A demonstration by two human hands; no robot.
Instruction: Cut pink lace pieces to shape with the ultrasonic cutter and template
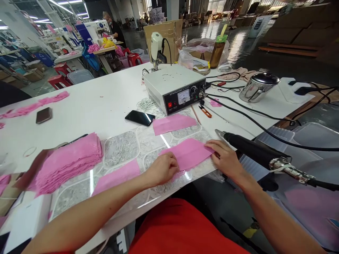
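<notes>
A pink fabric piece (189,152) lies on the marble-patterned sheet in front of me. My left hand (163,168) is closed at its left end, fingers curled onto the cloth. At the right end, my right hand (224,155) pinches the corner between thumb and fingers. Just beyond is another pink piece (174,123), and a further pink piece (118,175) lies partly under my left forearm. A thick stack of pink fabric (70,160) sits to the left. Close to my right hand, a black handheld tool (249,146) with a metal tip rests at the table edge.
A white control box (174,86) with a dial stands behind the cloth, cabled to the tool. Nearby are a black phone (140,118), orange-handled snips (205,111) and a steel pot (259,86). Plastic bins (304,169) sit below right. A person (116,30) works far left.
</notes>
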